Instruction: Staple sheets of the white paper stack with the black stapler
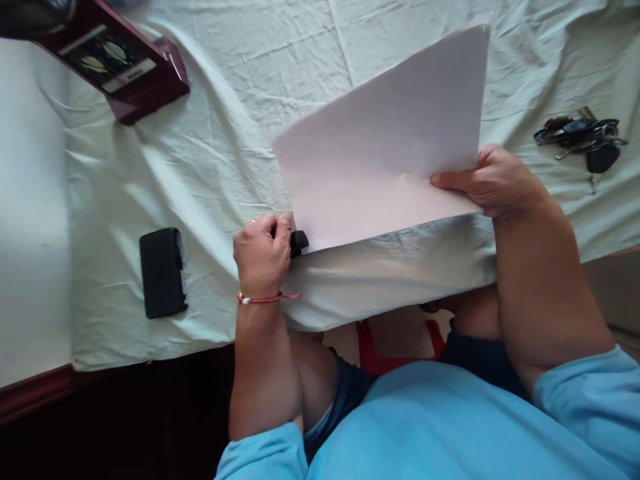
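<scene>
My left hand (263, 253) is closed around a small black stapler (299, 243), most of it hidden in the fist. The stapler's visible end meets the near left corner of some white paper sheets (380, 143). With its thumb on top, my right hand (505, 180) grips the sheets at their near right edge. The paper is tilted and slightly bowed above the cloth, and its far right corner points away from me. Whether the corner lies between the stapler's jaws I cannot tell.
A pale green cloth (220, 180) with wrinkles covers the table. A black phone (163, 273) lies at the left, and a bunch of keys (583, 137) at the right. A dark red stand (145, 80) with a picture panel occupies the back left.
</scene>
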The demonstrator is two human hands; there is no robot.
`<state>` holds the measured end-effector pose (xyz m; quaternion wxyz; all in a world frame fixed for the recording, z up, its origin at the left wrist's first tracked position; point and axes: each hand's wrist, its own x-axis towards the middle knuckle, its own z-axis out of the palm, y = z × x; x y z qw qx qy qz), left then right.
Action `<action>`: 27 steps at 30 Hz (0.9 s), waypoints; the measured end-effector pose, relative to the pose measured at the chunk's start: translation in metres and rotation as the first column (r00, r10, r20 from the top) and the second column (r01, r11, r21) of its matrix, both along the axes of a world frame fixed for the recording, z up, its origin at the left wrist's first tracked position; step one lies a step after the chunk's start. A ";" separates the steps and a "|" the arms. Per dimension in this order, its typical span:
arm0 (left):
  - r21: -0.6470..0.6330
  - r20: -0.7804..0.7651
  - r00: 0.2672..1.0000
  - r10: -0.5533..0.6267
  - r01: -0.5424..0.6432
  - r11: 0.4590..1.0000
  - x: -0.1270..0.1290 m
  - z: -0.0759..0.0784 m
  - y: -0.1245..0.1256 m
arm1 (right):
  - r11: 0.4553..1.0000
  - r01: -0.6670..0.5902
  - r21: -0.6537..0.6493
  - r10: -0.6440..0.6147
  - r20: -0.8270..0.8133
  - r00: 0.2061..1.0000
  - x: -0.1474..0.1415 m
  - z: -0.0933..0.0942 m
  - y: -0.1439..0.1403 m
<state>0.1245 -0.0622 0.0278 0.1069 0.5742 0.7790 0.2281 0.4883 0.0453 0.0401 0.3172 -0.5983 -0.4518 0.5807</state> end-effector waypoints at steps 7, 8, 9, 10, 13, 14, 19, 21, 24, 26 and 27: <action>-0.088 -0.116 0.993 0.038 -0.048 0.995 0.013 -0.010 0.011 | 1.000 0.011 -0.021 -0.012 -0.033 0.999 -0.003 -0.002 0.000; -0.090 -0.106 0.994 0.031 -0.041 0.995 0.013 -0.009 0.011 | 1.000 0.009 -0.024 -0.010 -0.044 0.999 -0.003 -0.003 0.000; -0.087 -0.093 0.995 0.024 -0.032 0.996 0.012 -0.007 0.010 | 1.000 0.012 -0.026 -0.014 -0.050 0.999 -0.003 -0.002 0.000; -0.078 -0.080 0.997 0.018 -0.025 0.997 0.010 -0.006 0.009 | 0.999 0.019 -0.028 -0.021 -0.051 0.998 -0.004 -0.002 0.000; -0.044 -0.025 1.000 0.016 -0.017 0.999 0.003 0.001 0.004 | 0.998 0.057 -0.003 -0.057 -0.067 0.996 -0.005 0.000 -0.001; -0.039 0.014 1.000 0.014 -0.013 0.999 0.000 0.003 0.002 | 0.997 0.079 0.017 -0.078 -0.076 0.994 -0.005 0.000 -0.001; 0.055 0.319 0.944 0.083 -0.105 0.993 -0.006 0.004 -0.003 | 0.972 0.207 0.108 -0.190 -0.150 0.970 -0.008 -0.003 0.002; 0.144 0.381 0.917 0.120 -0.187 0.972 -0.004 0.001 -0.001 | 0.966 0.237 0.100 -0.214 -0.198 0.957 -0.010 -0.004 0.003; 0.231 0.435 0.891 0.128 -0.248 0.941 0.003 0.000 0.000 | 0.968 0.234 0.092 -0.203 -0.266 0.942 -0.014 -0.001 0.000; 0.260 0.487 0.864 0.127 -0.282 0.923 0.008 0.001 -0.001 | 0.972 0.215 0.099 -0.178 -0.288 0.941 -0.015 0.001 -0.002; 0.263 0.524 0.844 0.116 -0.291 0.920 0.011 0.002 -0.002 | 0.973 0.206 0.103 -0.169 -0.288 0.943 -0.015 0.002 -0.003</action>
